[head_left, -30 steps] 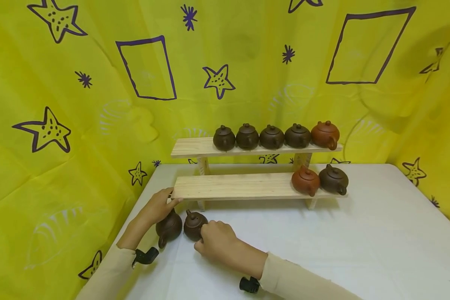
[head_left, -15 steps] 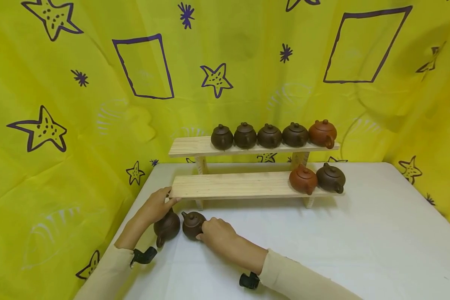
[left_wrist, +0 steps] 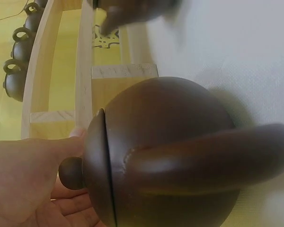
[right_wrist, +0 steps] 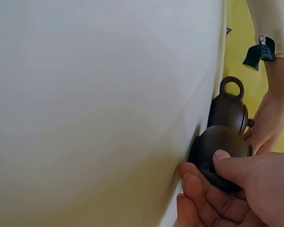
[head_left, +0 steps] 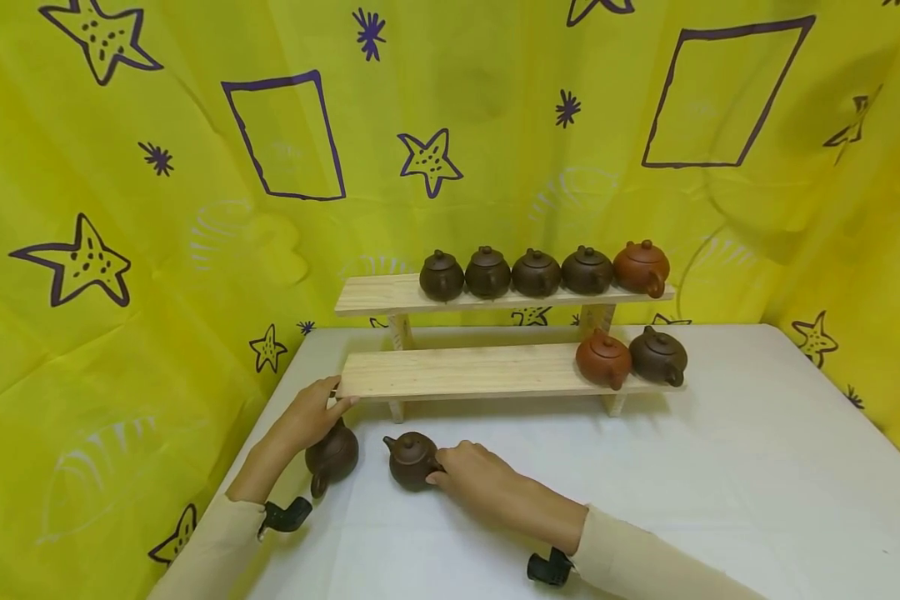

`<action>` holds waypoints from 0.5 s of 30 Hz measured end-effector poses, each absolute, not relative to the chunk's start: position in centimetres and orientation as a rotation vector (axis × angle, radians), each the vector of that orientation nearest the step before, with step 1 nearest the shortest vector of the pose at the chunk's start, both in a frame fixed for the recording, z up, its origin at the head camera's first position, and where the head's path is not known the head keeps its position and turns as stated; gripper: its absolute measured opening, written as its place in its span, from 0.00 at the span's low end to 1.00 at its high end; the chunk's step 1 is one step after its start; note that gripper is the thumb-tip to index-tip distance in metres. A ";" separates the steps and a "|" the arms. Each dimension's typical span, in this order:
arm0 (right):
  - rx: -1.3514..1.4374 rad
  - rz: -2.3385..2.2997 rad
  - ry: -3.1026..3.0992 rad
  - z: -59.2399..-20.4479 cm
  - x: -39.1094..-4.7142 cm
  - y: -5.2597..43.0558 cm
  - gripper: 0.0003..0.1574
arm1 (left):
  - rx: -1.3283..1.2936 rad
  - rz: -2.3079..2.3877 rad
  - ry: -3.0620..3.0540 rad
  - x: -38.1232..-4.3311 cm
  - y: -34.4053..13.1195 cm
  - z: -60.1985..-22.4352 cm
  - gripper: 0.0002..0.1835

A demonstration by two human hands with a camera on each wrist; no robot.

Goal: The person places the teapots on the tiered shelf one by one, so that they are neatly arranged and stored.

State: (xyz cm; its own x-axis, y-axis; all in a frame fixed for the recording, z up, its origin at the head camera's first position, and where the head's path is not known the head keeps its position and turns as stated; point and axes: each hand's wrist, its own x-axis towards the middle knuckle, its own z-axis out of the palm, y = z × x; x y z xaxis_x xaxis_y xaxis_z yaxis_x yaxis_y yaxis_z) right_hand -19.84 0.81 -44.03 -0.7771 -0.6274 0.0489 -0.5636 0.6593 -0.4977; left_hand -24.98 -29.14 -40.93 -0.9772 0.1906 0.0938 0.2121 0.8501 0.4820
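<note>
My right hand (head_left: 480, 479) pinches a small dark brown teapot (head_left: 411, 461) at its handle side. Its spout points left, and the thumb lies against the pot in the right wrist view. A second dark brown teapot (head_left: 332, 454) stands to the left on the white table, its handle toward me, large in the left wrist view. Behind that pot's lid, my left hand (head_left: 309, 417) rests at the left front corner of the lower wooden shelf (head_left: 450, 373), thumb by the edge. Its fingers are partly hidden by the pot in the left wrist view.
On the upper shelf (head_left: 378, 293) stand several dark teapots (head_left: 487, 272) and one reddish-brown teapot (head_left: 641, 268). The lower shelf holds a reddish-brown teapot (head_left: 603, 358) and a dark teapot (head_left: 658, 357) at its right end. Yellow patterned cloth (head_left: 210, 150) hangs behind and beside the table (head_left: 720, 442).
My right hand has drawn the small teapot rightward, widening the gap to the other pot. The left hand stays at the shelf corner.
</note>
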 end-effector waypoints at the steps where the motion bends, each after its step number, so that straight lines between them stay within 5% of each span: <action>1: -0.996 -0.773 2.737 -44.1 -19.8 1.4 0.16 | -0.321 -0.784 -2.986 -25.0 -29.1 -41.0 0.26; 15: -0.820 -0.978 2.848 -40.9 -19.9 8.9 0.15 | -0.300 -0.753 -3.026 -24.6 -28.8 -40.7 0.30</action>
State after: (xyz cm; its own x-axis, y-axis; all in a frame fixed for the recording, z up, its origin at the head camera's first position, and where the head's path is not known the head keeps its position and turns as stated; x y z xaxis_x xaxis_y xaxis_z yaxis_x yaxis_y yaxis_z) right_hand -19.90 8.88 -40.89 -0.8618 -0.4859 0.1458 -0.4730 0.6657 -0.5772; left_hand -24.64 -28.78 -40.68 -0.9817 0.1826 0.0546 0.1869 0.8663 0.4633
